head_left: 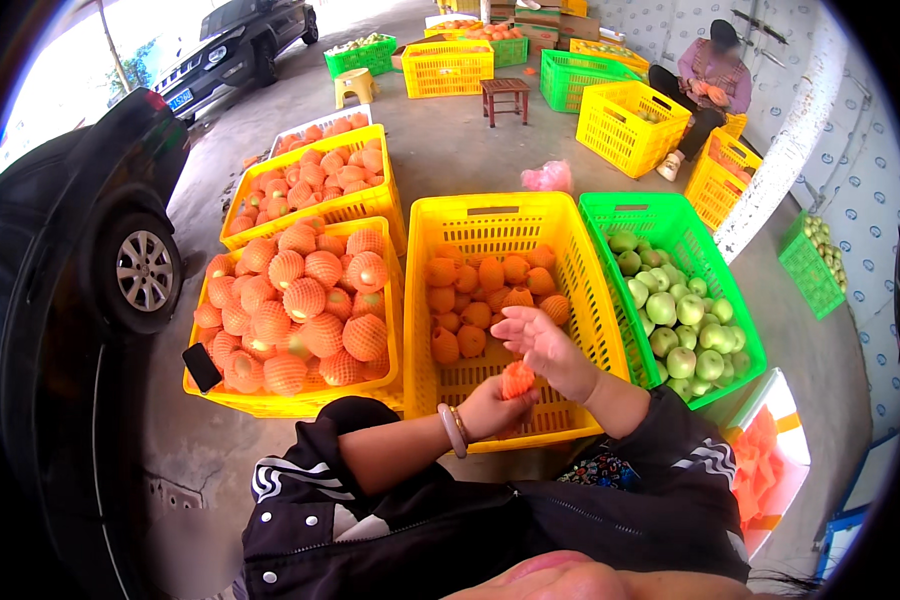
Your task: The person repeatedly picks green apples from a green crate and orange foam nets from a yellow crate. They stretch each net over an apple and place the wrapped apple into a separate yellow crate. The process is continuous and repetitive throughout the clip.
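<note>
My left hand (495, 408) grips an orange foam net sleeve (517, 378) over the middle yellow crate (590, 290); whether anything is inside the sleeve I cannot tell. Just above it my right hand (540, 345) is open, fingers spread and palm turned toward the left. That crate holds several orange net-wrapped pieces of fruit (490, 275). To the left, a yellow crate is heaped with fruit in orange nets (322, 268), with a black phone (201, 367) at its corner. On the right, a green crate (610, 200) holds green apples (688, 309).
A white box of orange nets (755, 470) is by my right side. Dark cars (70, 260) stand at left. A co-worker (720, 85) sits among crates (630, 130) at back right, near a white pole (760, 190). A stool (505, 100) stands beyond my crates.
</note>
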A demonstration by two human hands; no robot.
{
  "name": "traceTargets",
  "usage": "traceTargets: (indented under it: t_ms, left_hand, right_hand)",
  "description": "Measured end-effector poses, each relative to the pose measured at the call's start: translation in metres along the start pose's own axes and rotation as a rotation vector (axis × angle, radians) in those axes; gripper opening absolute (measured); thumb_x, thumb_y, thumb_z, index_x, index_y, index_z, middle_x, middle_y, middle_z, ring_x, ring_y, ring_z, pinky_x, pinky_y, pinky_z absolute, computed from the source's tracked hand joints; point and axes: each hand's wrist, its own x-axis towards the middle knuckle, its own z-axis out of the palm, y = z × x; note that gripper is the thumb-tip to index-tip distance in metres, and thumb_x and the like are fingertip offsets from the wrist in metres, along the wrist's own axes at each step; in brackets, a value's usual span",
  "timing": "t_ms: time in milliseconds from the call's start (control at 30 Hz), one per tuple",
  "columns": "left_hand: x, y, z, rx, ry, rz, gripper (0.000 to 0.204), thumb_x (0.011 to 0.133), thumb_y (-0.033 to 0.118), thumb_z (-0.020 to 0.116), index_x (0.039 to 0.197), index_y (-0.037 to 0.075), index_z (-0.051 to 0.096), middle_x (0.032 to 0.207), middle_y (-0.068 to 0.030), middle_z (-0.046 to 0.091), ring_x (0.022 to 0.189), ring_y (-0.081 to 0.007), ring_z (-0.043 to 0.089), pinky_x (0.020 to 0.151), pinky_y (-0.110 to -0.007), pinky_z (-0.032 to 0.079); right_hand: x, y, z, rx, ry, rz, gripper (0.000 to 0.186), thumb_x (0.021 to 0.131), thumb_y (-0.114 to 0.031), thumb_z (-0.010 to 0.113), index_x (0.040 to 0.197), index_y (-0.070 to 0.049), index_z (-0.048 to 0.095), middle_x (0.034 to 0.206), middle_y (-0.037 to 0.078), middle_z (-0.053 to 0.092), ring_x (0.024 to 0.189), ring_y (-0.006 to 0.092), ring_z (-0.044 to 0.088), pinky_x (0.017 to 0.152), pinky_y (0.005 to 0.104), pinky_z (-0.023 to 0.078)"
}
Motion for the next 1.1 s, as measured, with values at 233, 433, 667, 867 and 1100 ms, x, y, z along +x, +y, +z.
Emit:
traceTargets:
  t_ms: [233,433,667,867,1100]
  left_hand:
    - [0.009,-0.012,-0.005,0.07,0.137,0.262,0.011,0.085,0.005,0.06,0.096,0.003,0.059,0.09,-0.0026,0.062,0.084,-0.0115,0.06,0.069,-0.026,0.05]
    - [0.009,-0.004,-0.013,0.056,0.039,-0.121,0.013,0.083,0.008,0.063,0.093,0.002,0.058,0.079,-0.0039,0.061,0.069,-0.01,0.057,0.061,-0.025,0.047]
    - [0.011,-0.016,-0.009,0.429,-0.259,0.349,0.008,0.083,0.003,0.063,0.089,0.003,0.058,0.082,-0.005,0.06,0.077,-0.0139,0.057,0.064,-0.028,0.047]
    - [0.008,-0.02,0.0,0.382,-0.246,0.411,0.012,0.088,0.01,0.065,0.096,0.003,0.061,0.087,-0.0068,0.062,0.083,-0.0148,0.059,0.071,-0.029,0.049]
    - [0.007,-0.002,-0.009,0.116,0.038,0.024,0.017,0.095,0.026,0.059,0.099,0.009,0.062,0.081,0.0032,0.058,0.069,-0.0075,0.054,0.059,-0.023,0.044]
  right_hand:
    - [-0.011,0.022,0.01,-0.223,-0.154,0.129,0.039,0.094,-0.024,0.059,0.126,-0.002,0.051,0.125,0.012,0.054,0.12,0.0204,0.049,0.105,0.034,0.037]
    - [-0.005,0.005,0.02,-0.106,0.014,-0.006,0.021,0.097,-0.012,0.048,0.111,0.0,0.058,0.12,0.014,0.058,0.121,0.0235,0.049,0.106,0.0379,0.035]
    - [-0.018,-0.019,0.036,0.208,-0.097,0.259,0.009,0.097,-0.01,0.053,0.102,-0.003,0.053,0.07,0.003,0.057,0.057,0.0091,0.052,0.074,0.028,0.048]
    - [-0.016,-0.008,0.031,0.465,-0.039,0.33,0.014,0.1,-0.018,0.049,0.102,-0.005,0.053,0.056,-0.002,0.047,0.046,0.0064,0.042,0.072,0.0282,0.049]
    - [-0.005,0.002,0.007,0.367,0.064,0.167,0.044,0.093,-0.021,0.061,0.129,-0.005,0.041,0.103,0.009,0.06,0.097,0.0171,0.059,0.091,0.0316,0.048]
